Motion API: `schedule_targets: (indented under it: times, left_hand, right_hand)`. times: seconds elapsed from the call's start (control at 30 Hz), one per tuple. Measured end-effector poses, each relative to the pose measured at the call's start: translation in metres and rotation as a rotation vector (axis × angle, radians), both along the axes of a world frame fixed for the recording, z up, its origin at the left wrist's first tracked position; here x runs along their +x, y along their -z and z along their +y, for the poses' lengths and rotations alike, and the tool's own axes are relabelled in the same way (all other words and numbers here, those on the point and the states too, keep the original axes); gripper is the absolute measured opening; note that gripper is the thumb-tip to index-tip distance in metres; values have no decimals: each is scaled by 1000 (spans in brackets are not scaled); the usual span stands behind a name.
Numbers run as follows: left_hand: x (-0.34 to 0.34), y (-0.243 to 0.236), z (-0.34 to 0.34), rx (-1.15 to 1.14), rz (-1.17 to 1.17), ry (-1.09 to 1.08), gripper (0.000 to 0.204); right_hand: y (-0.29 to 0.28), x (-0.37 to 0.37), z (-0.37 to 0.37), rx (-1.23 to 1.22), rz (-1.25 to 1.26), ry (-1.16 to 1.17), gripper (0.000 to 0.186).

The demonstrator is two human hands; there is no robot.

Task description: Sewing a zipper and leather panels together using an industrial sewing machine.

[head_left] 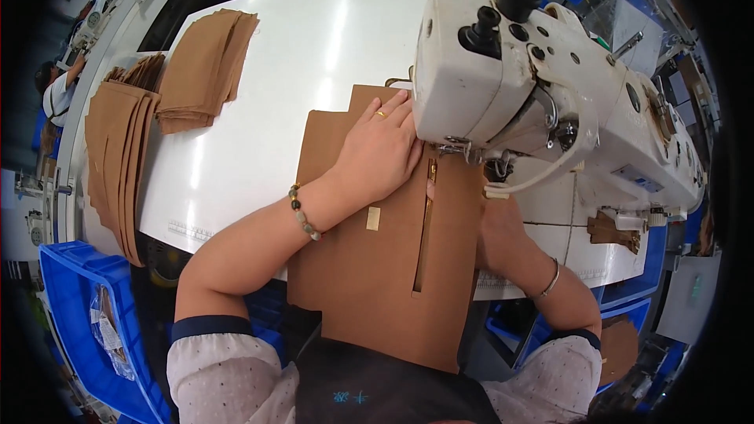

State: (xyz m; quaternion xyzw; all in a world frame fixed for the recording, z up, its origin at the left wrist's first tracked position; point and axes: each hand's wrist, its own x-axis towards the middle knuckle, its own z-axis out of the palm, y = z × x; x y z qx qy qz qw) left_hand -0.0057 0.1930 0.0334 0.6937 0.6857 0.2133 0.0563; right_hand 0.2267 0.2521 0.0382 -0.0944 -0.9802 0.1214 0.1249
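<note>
A flat brown panel (pixel 357 267) lies under the sewing machine (pixel 471 63) and hangs past the table's near edge toward my lap. A long narrow slot in it shows a gold-coloured zipper (pixel 426 228). My left hand (pixel 381 145) presses on the panel left of the needle area, fingers stretched out and close together. At the panel's right edge is my right hand (pixel 496 224), its fingers hidden by the panel and machine. A skin-coloured patch, perhaps a fingertip, shows through the slot. A small pale yellow patch (pixel 373 218) sits on the panel below my left hand.
Stacks of brown pieces (pixel 200 71) and more brown panels (pixel 118 157) lie at the left of the white table (pixel 314 31). Brown scraps (pixel 614 232) rest at the right. A blue bin (pixel 86 267) stands lower left. Another person (pixel 59 94) sits far left.
</note>
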Motion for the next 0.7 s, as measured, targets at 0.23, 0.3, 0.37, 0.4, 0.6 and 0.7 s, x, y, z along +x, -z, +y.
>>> schedule_targets:
  times: [0.23, 0.3, 0.37, 0.4, 0.6, 0.7]
  left_hand:
    - [3, -9, -30, 11, 2, 62, 45]
    - [10, -9, -45, 56, 18, 98, 43]
    - [12, -5, -53, 105, 31, 124, 41]
    - [11, -4, -54, 89, 24, 133, 44]
    - [9, -1, -53, 76, -6, 163, 48]
    - [9, -2, -54, 70, -13, 183, 49]
  right_hand:
    - [-4, 0, 2, -5, 24, -13, 74]
    - [-5, 1, 2, -51, 15, -6, 72]
    - [-4, 1, 1, -57, -2, -6, 70]
    - [-3, 0, 0, -69, 17, -4, 68]
    - [-3, 2, -2, -120, -2, 39, 65]
    - [-5, 3, -2, -144, -34, 53, 71]
